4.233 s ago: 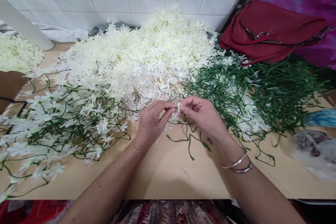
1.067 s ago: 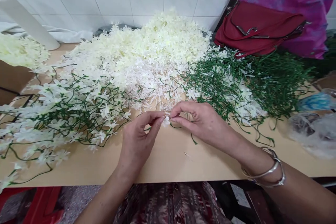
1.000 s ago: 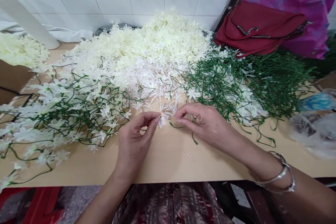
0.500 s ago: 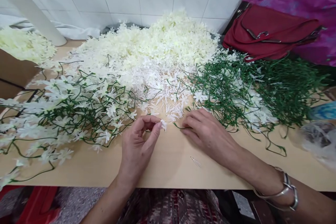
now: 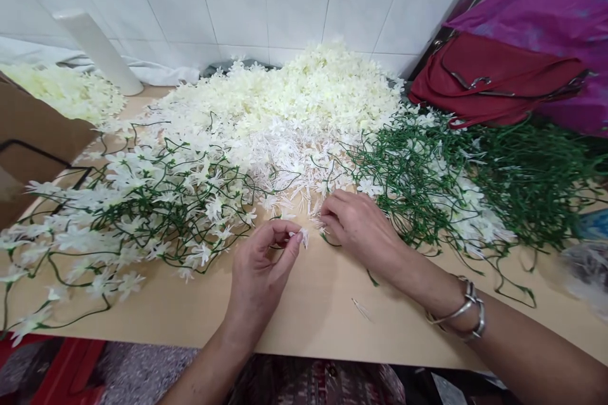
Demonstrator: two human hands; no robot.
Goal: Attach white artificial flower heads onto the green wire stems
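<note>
My left hand [image 5: 266, 266] pinches a small white artificial flower [image 5: 305, 238] between thumb and forefinger, above the tabletop. Just right of it, my right hand [image 5: 358, 224] is lowered to the table with its fingertips together at the near edge of a spread of thin white stamens [image 5: 301, 186]. Whether a stamen is between those fingertips is too small to tell. A green stem [image 5: 329, 240] lies under the right fingers. Several loose stamens [image 5: 361, 309] lie on the table in front of that hand.
A big heap of cream-white petals [image 5: 308, 92] rises against the tiled wall. Left lie flowers on green stems [image 5: 156, 202], beside a cardboard box [image 5: 38, 145]. On the right are bare green stems [image 5: 532, 177], a red handbag [image 5: 498, 79] and a plastic bag [image 5: 586, 272].
My hands were together at a small flower, then parted. The left keeps a flower; the right has come down to the stamens and green stem ends. The camera view has shifted.
</note>
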